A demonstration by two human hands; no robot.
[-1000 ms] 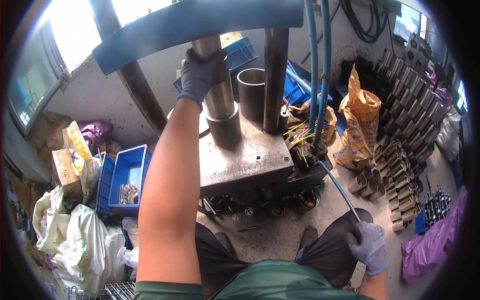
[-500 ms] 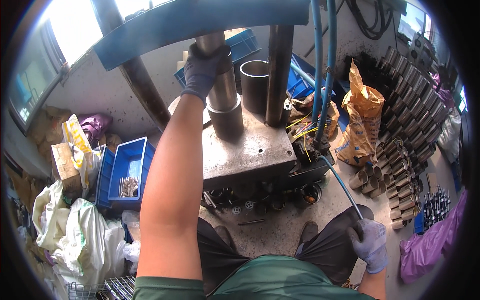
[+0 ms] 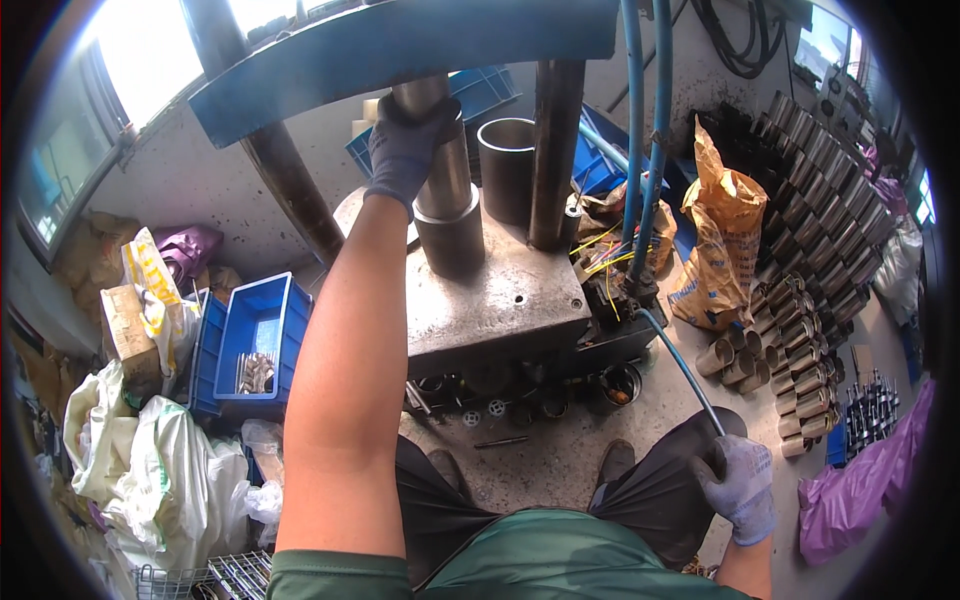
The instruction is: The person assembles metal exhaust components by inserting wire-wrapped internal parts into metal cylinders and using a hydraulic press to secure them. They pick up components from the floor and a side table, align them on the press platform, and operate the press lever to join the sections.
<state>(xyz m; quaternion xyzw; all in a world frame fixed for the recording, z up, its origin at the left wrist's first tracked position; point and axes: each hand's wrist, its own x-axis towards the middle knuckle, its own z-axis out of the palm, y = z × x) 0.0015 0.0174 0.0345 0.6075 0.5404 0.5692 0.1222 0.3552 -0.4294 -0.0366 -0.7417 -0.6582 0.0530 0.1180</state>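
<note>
My left hand (image 3: 408,150), in a grey work glove, is wrapped round the upper part of a shiny metal cylinder (image 3: 447,180). Below the hand, that cylinder stands upright in a wider, darker metal sleeve (image 3: 450,240) on the press table (image 3: 485,315). The blue crossbeam (image 3: 420,60) of the press spans just above; a narrower bright shaft (image 3: 421,92) shows between it and my hand. Beside my right thigh, my gloved right hand (image 3: 742,485) is closed on the end of a long thin lever (image 3: 685,372), which runs to the valve block by the table.
A wide open metal tube (image 3: 507,175) stands on the table beside a press column (image 3: 556,160). Blue hoses (image 3: 654,150) hang at the right. Blue bins (image 3: 262,335) and white sacks (image 3: 160,480) lie left; a brown paper sack (image 3: 720,240) and stacked metal tubes (image 3: 820,200) are right.
The blue crossbeam appears slightly lower over the cylinder. Both hands keep their grips, my left on the cylinder and my right on the lever, with hardly any movement.
</note>
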